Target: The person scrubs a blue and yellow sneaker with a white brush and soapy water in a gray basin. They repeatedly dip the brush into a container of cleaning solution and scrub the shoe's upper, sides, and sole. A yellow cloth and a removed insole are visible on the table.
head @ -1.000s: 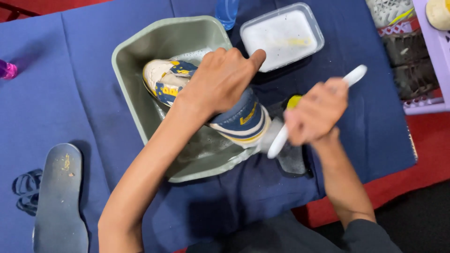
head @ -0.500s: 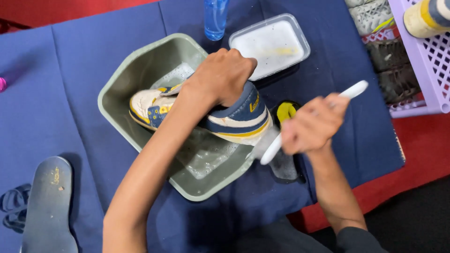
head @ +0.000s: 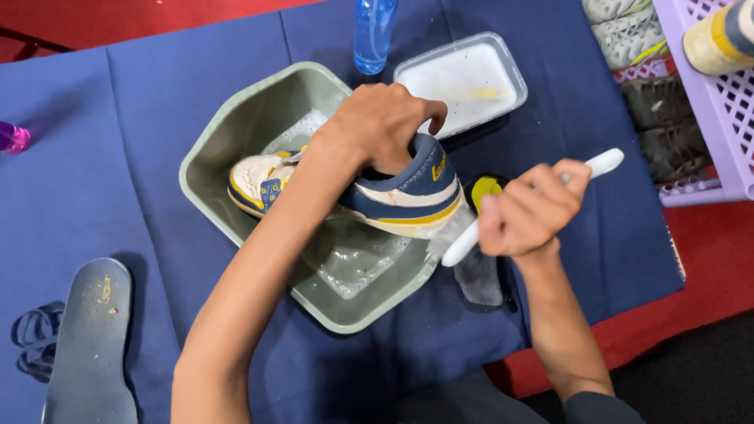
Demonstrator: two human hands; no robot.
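My left hand (head: 382,126) grips a white, navy and yellow sneaker (head: 397,196) at its collar, fingers inside the opening, holding it over a grey-green plastic basin (head: 236,133) with soapy water in it. The shoe's toe points left, its heel to the right. My right hand (head: 530,212) is closed around a white-handled brush (head: 601,163); the bristled end touches the sneaker's heel and sole edge at the basin's right rim.
A white rectangular tub (head: 465,78) and a blue spray bottle (head: 372,31) lie behind the basin on the blue cloth (head: 94,180). A grey insole (head: 93,338) and laces (head: 31,338) sit bottom left. A purple crate (head: 719,102) and other shoes (head: 644,71) stand on the right.
The sneaker has been turned so its heel faces the brush, and the brush head has moved up against the heel. The view has shifted down slightly.
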